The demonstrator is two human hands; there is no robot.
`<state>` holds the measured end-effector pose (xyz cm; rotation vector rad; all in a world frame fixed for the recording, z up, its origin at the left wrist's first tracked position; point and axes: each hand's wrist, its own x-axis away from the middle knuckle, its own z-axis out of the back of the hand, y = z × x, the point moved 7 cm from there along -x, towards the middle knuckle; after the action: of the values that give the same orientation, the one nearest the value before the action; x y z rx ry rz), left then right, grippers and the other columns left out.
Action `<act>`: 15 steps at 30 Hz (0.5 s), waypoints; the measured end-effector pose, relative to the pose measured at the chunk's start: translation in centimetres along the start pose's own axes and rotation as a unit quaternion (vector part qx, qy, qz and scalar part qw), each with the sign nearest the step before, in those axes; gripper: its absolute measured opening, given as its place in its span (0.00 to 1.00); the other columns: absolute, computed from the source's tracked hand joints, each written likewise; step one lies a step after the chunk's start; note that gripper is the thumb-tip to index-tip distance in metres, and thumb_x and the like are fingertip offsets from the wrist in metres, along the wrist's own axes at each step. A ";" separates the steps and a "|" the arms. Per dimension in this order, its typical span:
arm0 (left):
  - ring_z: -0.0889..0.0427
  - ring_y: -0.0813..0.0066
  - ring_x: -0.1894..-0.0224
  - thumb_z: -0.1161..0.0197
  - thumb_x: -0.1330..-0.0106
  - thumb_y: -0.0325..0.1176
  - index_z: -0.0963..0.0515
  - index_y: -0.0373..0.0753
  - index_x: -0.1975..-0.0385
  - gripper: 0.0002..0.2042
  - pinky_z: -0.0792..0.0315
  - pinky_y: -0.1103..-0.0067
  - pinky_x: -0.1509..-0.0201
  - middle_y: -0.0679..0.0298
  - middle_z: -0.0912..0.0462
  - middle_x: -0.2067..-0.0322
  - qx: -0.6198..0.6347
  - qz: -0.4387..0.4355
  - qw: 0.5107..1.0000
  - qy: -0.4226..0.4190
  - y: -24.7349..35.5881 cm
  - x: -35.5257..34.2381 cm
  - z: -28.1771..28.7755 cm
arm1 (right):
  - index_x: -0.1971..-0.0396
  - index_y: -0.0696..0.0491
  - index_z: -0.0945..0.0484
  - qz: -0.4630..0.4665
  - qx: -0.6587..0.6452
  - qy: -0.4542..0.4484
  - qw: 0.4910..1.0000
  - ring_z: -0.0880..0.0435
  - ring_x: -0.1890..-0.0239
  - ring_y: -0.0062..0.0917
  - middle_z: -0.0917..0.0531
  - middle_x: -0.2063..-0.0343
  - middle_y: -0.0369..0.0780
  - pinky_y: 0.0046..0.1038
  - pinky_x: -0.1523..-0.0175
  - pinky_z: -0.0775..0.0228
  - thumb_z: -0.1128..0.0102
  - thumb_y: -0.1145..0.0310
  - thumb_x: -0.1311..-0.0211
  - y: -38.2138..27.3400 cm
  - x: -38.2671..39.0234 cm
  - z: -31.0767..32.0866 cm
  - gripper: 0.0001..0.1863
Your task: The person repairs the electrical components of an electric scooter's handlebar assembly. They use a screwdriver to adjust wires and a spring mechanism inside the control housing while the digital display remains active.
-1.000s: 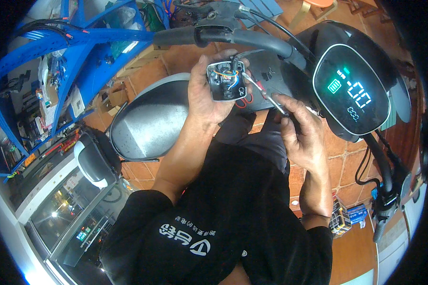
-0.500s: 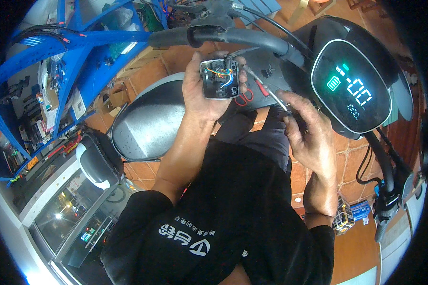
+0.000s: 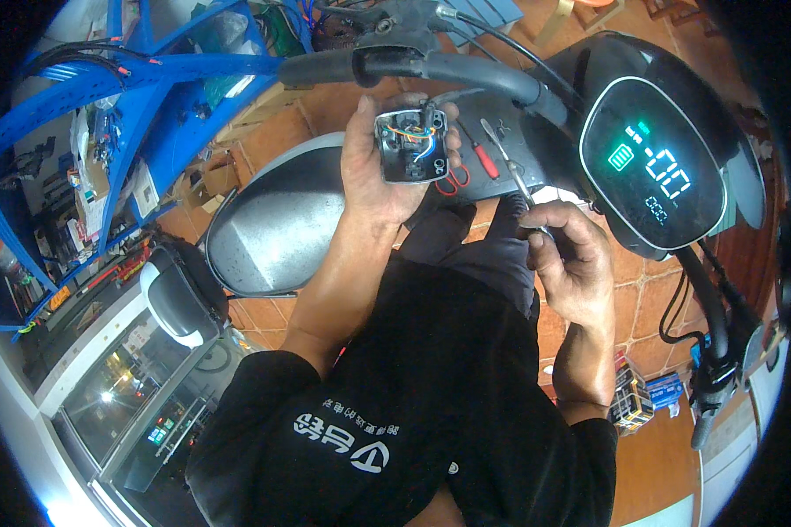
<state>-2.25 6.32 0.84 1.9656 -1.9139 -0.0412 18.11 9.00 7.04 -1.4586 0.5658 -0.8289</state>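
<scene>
My left hand (image 3: 371, 167) cups an open black switch housing (image 3: 411, 162), its inside facing up. Thin orange, blue, white and green wires (image 3: 424, 136) run through it, and a dark cable leaves its top edge. Between the thumb and fingers of my right hand (image 3: 571, 255) is a slim metal tool (image 3: 520, 183) with a narrow, flattened tip pointing up and left. That tip is right of the housing, apart from it. Below the tool and housing lie a red-handled screwdriver (image 3: 485, 162) and red-handled scissors (image 3: 453, 182) on the scooter's dark footboard.
A black handlebar (image 3: 483, 75) crosses above my hands. The lit dashboard display (image 3: 655, 167) is at the right, the scooter seat (image 3: 277, 228) at the left. A blue rack (image 3: 141, 158) stands far left; small boxes (image 3: 633, 400) sit on the floor at the lower right.
My right hand has drawn slightly down, taking the metal tool away from the housing and tilting it steeper. The left hand with the housing has shifted slightly right.
</scene>
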 end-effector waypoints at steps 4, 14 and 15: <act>0.20 0.47 0.56 0.53 0.31 0.59 0.23 0.38 0.49 0.29 0.22 0.60 0.56 0.42 0.22 0.51 -0.014 -0.009 1.000 -0.008 0.2 0.0 0.0 | 0.60 0.59 0.22 -0.010 -0.013 -0.005 1.000 0.16 0.67 0.23 0.17 0.70 0.40 0.24 0.61 0.25 0.46 0.84 0.42 0.3 0.1 -0.1 0.10; 0.18 0.52 0.58 0.48 0.32 0.58 0.23 0.37 0.51 0.28 0.21 0.62 0.57 0.42 0.21 0.53 -0.032 -0.032 0.999 0.024 0.1 0.0 -0.1 | 0.52 0.59 0.26 -0.021 -0.065 0.009 0.998 0.18 0.66 0.22 0.18 0.71 0.40 0.23 0.59 0.27 0.48 0.84 0.40 0.5 0.6 -0.5 0.15; 0.18 0.53 0.60 0.47 0.33 0.58 0.23 0.36 0.52 0.27 0.20 0.63 0.59 0.43 0.21 0.55 -0.041 -0.042 0.997 0.045 0.0 0.1 -0.4 | 0.51 0.59 0.27 -0.034 -0.082 0.017 0.996 0.19 0.66 0.21 0.18 0.71 0.40 0.23 0.59 0.27 0.49 0.84 0.40 0.7 0.6 -0.6 0.16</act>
<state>-2.17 6.37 1.25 1.9602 -1.7450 -0.0526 18.16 8.09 6.42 -1.6227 0.6241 -0.8802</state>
